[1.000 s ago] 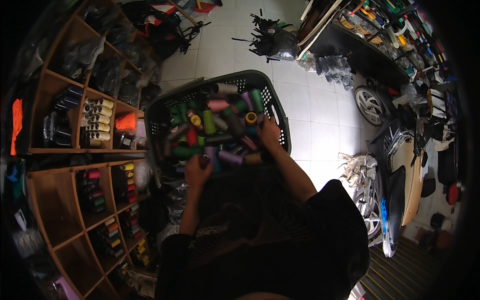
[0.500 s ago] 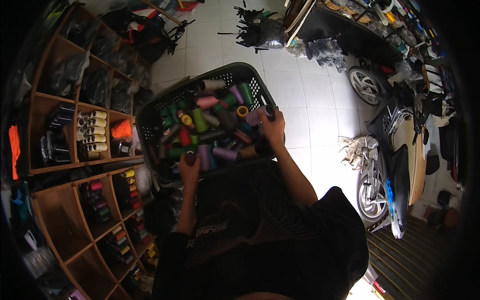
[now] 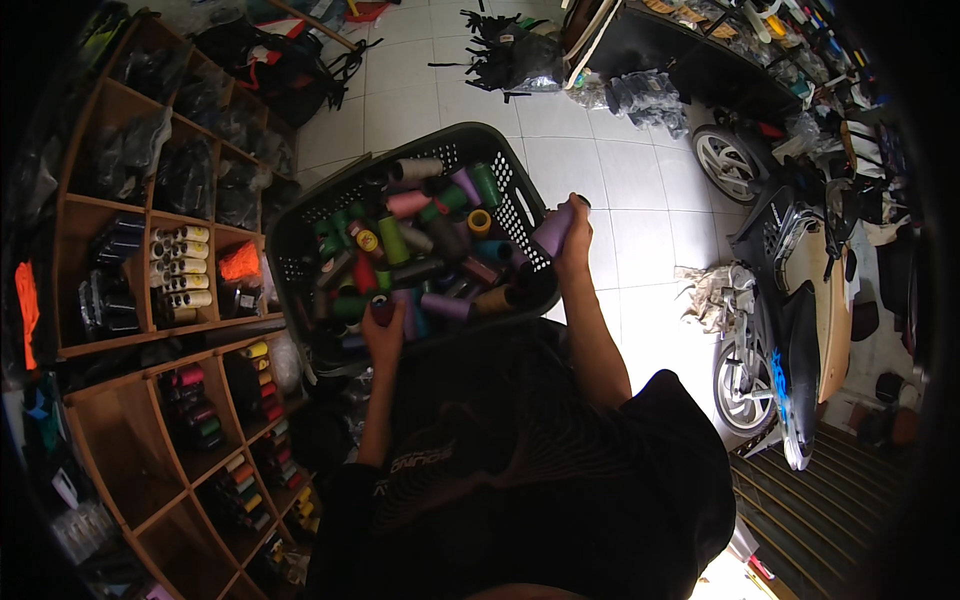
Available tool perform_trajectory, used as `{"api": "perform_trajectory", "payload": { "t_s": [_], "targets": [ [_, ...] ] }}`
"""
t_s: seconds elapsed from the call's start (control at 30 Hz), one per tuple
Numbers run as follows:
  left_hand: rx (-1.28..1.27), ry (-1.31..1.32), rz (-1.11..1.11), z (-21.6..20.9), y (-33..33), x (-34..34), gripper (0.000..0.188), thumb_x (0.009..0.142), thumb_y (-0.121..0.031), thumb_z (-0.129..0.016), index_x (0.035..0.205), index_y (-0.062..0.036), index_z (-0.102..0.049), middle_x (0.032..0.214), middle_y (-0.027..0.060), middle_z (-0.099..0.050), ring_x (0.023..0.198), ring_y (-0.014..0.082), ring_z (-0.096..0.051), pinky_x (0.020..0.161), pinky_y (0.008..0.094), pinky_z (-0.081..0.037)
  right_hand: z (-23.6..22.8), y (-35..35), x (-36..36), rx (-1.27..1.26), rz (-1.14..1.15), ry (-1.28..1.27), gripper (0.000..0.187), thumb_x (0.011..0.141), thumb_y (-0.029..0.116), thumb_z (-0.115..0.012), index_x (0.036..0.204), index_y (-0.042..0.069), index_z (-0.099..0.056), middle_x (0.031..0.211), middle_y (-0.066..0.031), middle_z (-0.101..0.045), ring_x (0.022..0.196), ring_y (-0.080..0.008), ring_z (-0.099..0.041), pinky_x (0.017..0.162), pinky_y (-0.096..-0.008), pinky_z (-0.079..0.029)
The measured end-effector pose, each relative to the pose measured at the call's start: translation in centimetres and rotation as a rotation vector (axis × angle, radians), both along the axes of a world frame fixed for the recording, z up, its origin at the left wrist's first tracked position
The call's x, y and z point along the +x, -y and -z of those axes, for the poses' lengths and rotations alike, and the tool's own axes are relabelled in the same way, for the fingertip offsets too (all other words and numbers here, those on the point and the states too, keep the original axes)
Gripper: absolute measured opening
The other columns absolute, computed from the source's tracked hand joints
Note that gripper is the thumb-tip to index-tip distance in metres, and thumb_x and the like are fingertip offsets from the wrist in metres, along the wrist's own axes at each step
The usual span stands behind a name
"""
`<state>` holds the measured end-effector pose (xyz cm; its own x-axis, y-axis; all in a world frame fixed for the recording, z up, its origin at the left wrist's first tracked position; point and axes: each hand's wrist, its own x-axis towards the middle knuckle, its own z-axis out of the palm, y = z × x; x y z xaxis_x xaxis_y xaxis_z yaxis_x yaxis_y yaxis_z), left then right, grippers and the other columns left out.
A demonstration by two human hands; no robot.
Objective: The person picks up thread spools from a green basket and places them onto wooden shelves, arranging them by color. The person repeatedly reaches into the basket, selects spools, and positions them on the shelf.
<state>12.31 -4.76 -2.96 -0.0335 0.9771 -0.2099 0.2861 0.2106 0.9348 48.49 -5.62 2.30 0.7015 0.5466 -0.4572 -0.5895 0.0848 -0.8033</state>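
A dark green plastic basket (image 3: 512, 212) with perforated walls is in front of me, filled with a jumble of thread spools in green, pink, purple, red, yellow and grey. My right hand (image 3: 576, 245) grips a purple thread spool (image 3: 552, 231) at the basket's right rim, the spool tilted with its dark end up. At the near side of the basket, my left hand (image 3: 384, 337) is closed around a dark thread spool (image 3: 379, 307), only its top end showing. Next to that hand lie a light purple spool (image 3: 445, 306) and a green spool (image 3: 393, 240).
Wooden cubby shelves (image 3: 150, 335) on the left hold spools and plastic-wrapped goods. A motorbike (image 3: 790, 320) stands to the right on the white tiled floor (image 3: 640, 180). Black bundles (image 3: 515, 55) and plastic bags (image 3: 645, 100) lie at the far side.
My right hand has moved right with the purple spool, from over the basket's right end to its outer edge. My left hand stays at the near side with the dark spool.
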Motion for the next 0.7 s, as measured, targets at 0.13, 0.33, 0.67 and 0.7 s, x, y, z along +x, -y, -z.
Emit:
{"api": "perform_trajectory", "payload": {
  "t_s": [0.13, 0.33, 0.67, 0.7],
  "targets": [
    [0.068, -0.031, -0.019, 0.4, -0.1, 0.0, 0.035, 0.084, -0.025, -0.082, 0.099, 0.0002, -0.063, 0.088, 0.0047, -0.066, 0.080, 0.0134, -0.062, 0.073, 0.0300, -0.050, 1.2, 0.8, 0.5, 0.003, -0.235, -0.116, 0.044, 0.087, 0.042, -0.072, 0.101, 0.003, -0.060, 0.084, -0.0093, -0.064, 0.070, -0.0213, -0.065, 0.062, -0.0348, -0.055],
    [0.332, -0.548, 0.306, -0.8, 0.4, -0.4, 0.033, 0.074, -0.019, -0.081, 0.095, -0.0028, -0.062, 0.086, 0.0146, -0.065, 0.077, 0.0349, -0.065, 0.071, 0.0438, -0.050, 5.3, 0.2, -1.1, -0.426, -0.654, 0.645, 0.057, 0.084, 0.048, -0.071, 0.114, 0.000, -0.061, 0.096, -0.0183, -0.070, 0.089, -0.0320, -0.070, 0.077, -0.0427, -0.057],
    [0.377, -0.609, 0.315, -0.6, 1.1, -0.4, 0.032, 0.074, -0.019, -0.078, 0.095, -0.0044, -0.060, 0.088, 0.0166, -0.064, 0.083, 0.0400, -0.062, 0.074, 0.0487, -0.048, 3.4, -2.8, -4.0, -0.801, -1.373, 1.161, 0.057, 0.081, 0.045, -0.072, 0.115, 0.000, -0.064, 0.111, -0.0235, -0.069, 0.106, -0.0378, -0.067, 0.092, -0.0465, -0.053],
    [0.387, -0.597, 0.304, -0.7, 1.1, -0.3, 0.032, 0.074, -0.019, -0.078, 0.096, -0.0043, -0.060, 0.088, 0.0167, -0.064, 0.083, 0.0401, -0.062, 0.075, 0.0488, -0.048, 3.9, -3.8, -3.4, -0.774, -1.395, 1.216, 0.057, 0.081, 0.042, -0.073, 0.118, 0.000, -0.062, 0.117, -0.0236, -0.067, 0.106, -0.0376, -0.067, 0.092, -0.0468, -0.053]
  ]
}}
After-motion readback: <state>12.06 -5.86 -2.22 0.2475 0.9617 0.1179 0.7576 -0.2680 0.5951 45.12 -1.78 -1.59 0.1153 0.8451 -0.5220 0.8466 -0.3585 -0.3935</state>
